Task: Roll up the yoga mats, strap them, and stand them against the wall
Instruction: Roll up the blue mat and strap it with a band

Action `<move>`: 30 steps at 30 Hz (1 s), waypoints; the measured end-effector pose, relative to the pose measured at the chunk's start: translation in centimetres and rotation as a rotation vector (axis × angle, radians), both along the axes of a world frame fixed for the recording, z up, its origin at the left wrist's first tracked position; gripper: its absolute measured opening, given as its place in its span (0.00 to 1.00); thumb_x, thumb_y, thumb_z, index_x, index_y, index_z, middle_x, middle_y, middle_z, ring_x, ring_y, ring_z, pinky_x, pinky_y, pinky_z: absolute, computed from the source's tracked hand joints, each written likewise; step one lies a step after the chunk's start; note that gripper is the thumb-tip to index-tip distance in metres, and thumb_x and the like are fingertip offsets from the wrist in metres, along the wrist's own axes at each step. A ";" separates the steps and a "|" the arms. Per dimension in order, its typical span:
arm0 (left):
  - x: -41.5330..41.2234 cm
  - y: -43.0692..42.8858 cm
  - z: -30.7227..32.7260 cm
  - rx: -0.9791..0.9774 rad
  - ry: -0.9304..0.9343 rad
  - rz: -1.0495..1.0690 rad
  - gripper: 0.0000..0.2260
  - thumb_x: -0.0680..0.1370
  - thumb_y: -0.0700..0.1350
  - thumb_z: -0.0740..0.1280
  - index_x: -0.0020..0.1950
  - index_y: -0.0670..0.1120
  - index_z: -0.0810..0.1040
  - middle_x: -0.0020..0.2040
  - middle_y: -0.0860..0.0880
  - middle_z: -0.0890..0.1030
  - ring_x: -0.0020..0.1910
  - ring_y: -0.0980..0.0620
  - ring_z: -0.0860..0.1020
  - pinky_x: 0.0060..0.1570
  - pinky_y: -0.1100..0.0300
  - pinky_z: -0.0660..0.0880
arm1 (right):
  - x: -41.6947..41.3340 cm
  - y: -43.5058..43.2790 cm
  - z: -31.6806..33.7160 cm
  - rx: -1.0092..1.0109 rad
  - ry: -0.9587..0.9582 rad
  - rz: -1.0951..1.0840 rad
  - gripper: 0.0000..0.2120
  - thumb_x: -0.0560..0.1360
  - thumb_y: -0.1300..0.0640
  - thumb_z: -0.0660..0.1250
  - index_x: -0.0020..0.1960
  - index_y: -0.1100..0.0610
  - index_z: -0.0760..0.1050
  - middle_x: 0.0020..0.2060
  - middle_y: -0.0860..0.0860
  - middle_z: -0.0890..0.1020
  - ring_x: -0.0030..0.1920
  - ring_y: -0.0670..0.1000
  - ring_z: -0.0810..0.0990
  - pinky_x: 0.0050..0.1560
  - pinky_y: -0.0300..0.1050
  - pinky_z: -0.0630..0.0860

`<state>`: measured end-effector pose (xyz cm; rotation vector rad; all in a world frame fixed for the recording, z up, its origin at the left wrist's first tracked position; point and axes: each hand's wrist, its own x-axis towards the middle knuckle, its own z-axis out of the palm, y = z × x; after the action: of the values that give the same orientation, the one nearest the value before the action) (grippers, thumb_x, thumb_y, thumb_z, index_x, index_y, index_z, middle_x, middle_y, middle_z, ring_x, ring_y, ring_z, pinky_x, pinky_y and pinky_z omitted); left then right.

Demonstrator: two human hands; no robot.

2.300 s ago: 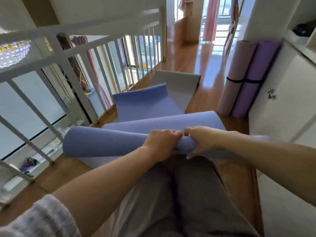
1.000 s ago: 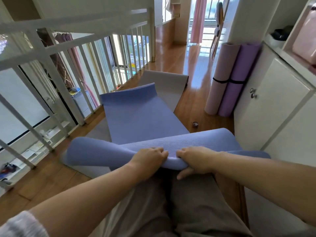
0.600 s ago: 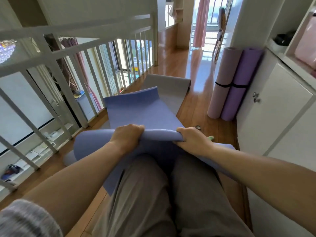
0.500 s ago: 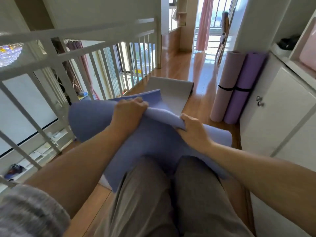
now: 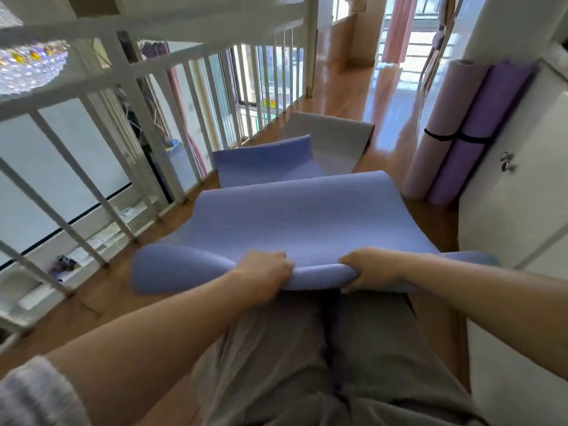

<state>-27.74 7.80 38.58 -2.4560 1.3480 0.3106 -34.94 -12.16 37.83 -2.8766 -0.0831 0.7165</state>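
Blue mat (image 5: 301, 216) lies lengthwise on the wooden floor (image 5: 347, 78) beside the white railing (image 5: 172, 96). Its far end rests flat over a grey mat (image 5: 335, 139); its near end is lifted off the floor and bowed upward. Left hand (image 5: 264, 272) and right hand (image 5: 368, 269) each clamp the near edge, fingers curled round it, set close together near the middle of its width.

Material is judged light, soft and springy: the edge sags outboard of both grips, and the sheet humps rather than creases. Ribbed surface should give adequate friction.

Judgement: a central hold leaves the outer edge loose, so the roll may run crooked. Hands set wider along the edge would keep it square.

Two rolled mats, pink (image 5: 430, 142) and purple (image 5: 470, 136), stand strapped beside the white cabinet (image 5: 516, 192) on the right.
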 end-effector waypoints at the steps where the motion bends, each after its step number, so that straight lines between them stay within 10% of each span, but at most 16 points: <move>1: 0.1 0.0 -0.3 -0.020 0.038 -0.016 0.16 0.77 0.50 0.67 0.61 0.46 0.70 0.60 0.46 0.73 0.58 0.43 0.76 0.42 0.55 0.65 | -0.1 -0.1 0.0 -0.011 -0.007 -0.011 0.18 0.75 0.48 0.69 0.58 0.58 0.74 0.55 0.56 0.80 0.55 0.55 0.76 0.44 0.43 0.64; 4: -0.5 -0.3 -1.3 -0.141 0.147 -0.022 0.24 0.77 0.63 0.60 0.61 0.45 0.69 0.60 0.46 0.71 0.59 0.45 0.74 0.48 0.53 0.69 | -0.8 -0.6 -0.4 -0.061 -0.039 -0.011 0.20 0.73 0.44 0.70 0.57 0.55 0.72 0.55 0.54 0.79 0.54 0.55 0.76 0.46 0.44 0.67; 13: -1.0 -3.6 -2.8 -0.363 0.134 -0.043 0.20 0.79 0.61 0.59 0.57 0.44 0.70 0.57 0.46 0.73 0.55 0.44 0.76 0.44 0.52 0.70 | -3.0 -1.0 -1.7 -0.097 -0.612 0.105 0.30 0.70 0.29 0.59 0.51 0.56 0.72 0.47 0.52 0.77 0.48 0.53 0.75 0.49 0.47 0.74; 23: -1.5 -0.8 -5.2 -0.603 0.296 -0.154 0.22 0.79 0.60 0.57 0.61 0.46 0.77 0.54 0.48 0.77 0.54 0.50 0.72 0.56 0.63 0.66 | -5.1 -0.8 -4.7 0.020 -0.629 0.035 0.31 0.65 0.26 0.61 0.45 0.54 0.69 0.41 0.49 0.77 0.39 0.49 0.73 0.39 0.42 0.64; 30: -2.4 0.3 -5.5 -0.735 0.474 -0.082 0.14 0.75 0.51 0.70 0.58 0.48 0.81 0.45 0.55 0.73 0.43 0.60 0.70 0.44 0.74 0.64 | -7.3 -1.5 -5.3 0.293 -0.534 -0.023 0.13 0.71 0.48 0.73 0.49 0.53 0.73 0.45 0.47 0.77 0.42 0.42 0.72 0.43 0.33 0.70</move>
<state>-30.10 8.14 33.08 -3.0185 2.0475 0.4623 -42.21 -13.68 32.55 -2.6918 -0.2029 -0.0812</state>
